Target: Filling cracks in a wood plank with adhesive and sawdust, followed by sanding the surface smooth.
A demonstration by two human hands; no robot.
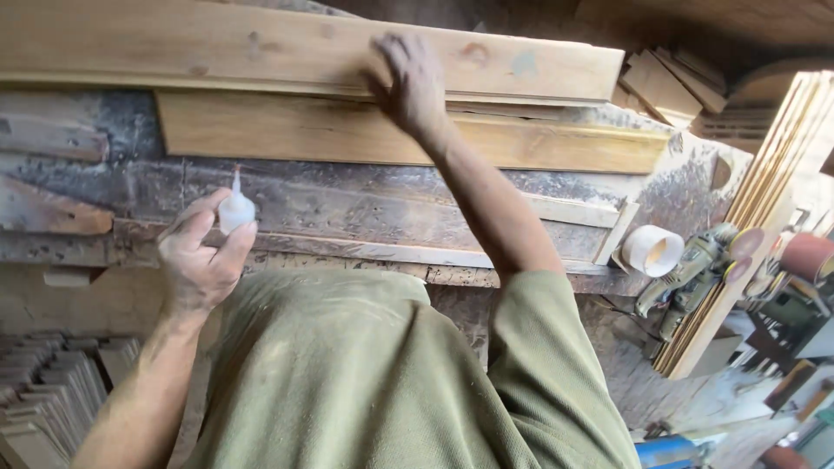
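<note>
Fingers of the left hand (201, 260) pinched a small white squeeze bottle (235, 208), nozzle up, while the open right hand (408, 82) pressed the long pale wooden plank (261, 48) lying crosswise beyond it.

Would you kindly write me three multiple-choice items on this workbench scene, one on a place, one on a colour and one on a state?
1. Where does the right hand rest?
A. On the upper plank
B. On the grinder
C. On the white roll

2. What colour is the small bottle?
A. Red
B. White
C. Black

3. How is the bottle held?
A. Lying flat on the workbench
B. Nozzle down
C. Nozzle up, gripped in the left hand

Answers:
1 A, the fingers lie on the upper plank's lower edge.
2 B, its body is plainly whitish.
3 C, the thin tip points up above the curled fingers.
</note>
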